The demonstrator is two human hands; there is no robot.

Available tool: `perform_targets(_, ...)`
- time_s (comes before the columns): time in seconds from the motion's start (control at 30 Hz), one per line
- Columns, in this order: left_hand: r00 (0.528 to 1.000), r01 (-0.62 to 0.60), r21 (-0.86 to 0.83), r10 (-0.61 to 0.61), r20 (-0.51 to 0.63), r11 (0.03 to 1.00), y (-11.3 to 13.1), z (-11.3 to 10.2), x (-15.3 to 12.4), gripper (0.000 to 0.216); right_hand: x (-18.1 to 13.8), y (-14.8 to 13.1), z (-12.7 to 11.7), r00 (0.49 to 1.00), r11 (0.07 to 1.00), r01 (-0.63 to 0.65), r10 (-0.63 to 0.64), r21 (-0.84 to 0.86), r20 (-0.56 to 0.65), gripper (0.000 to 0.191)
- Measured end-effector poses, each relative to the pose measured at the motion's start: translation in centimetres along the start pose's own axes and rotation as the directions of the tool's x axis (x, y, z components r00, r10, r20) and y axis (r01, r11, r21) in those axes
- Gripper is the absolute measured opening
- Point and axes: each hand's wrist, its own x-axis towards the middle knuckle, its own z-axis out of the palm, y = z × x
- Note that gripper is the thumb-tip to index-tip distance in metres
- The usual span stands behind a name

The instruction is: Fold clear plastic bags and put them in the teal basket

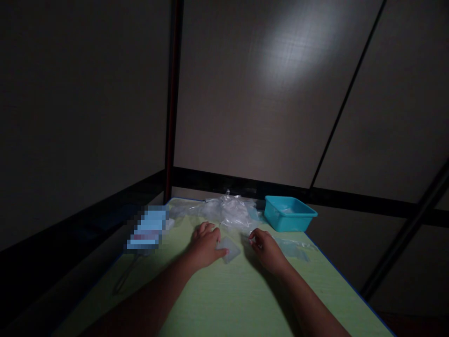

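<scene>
My left hand [206, 247] is low over the green table, its fingers bent but apart. The thumb reaches onto a pale, translucent square piece [229, 250] lying flat, and the hand is not closed around it. To the right, my right hand [267, 250] has its fingers curled together in a pinch. A small whitish bit shows at those fingertips, too dim to name. Just beyond both hands lies a crumpled heap of clear plastic bags [233, 211]. Beside the right hand, a flat clear plastic bag [294, 248] rests on the table.
A turquoise plastic basin [289, 222] stands at the table's back right corner. At the left edge is a blurred-out bright screen [149, 228] with a cord or strap below it. The green table [217, 299] has a blue edge, and panelled walls [245, 117] rise behind it.
</scene>
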Motion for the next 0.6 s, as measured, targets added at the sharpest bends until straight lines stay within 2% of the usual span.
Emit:
perform_targets(0.17,0.999,0.047,0.079,-0.047,-0.001,0.996,-0.1,0.5,-0.1,0.044,0.2,0.2,0.7,0.999,0.997,-0.006,0.01,-0.076,0.054,0.011)
perform_targets(0.27,0.999,0.051,0.082,-0.051,0.007,0.995,-0.2,0.6,-0.1,0.049,0.3,0.1,1.2,0.993,0.993,-0.08,0.087,-0.087,0.081,0.013)
perform_targets(0.4,0.998,0.052,0.062,-0.054,0.027,0.997,-0.1,0.4,-0.1,0.051,0.4,-1.0,1.8,0.979,0.979,-0.168,0.179,-0.113,0.093,0.017)
perform_targets(0.6,0.998,0.056,0.035,-0.057,0.032,0.998,0.2,0.1,-0.1,0.05,0.0,-2.9,2.7,0.972,0.958,-0.204,0.222,-0.201,0.073,0.026)
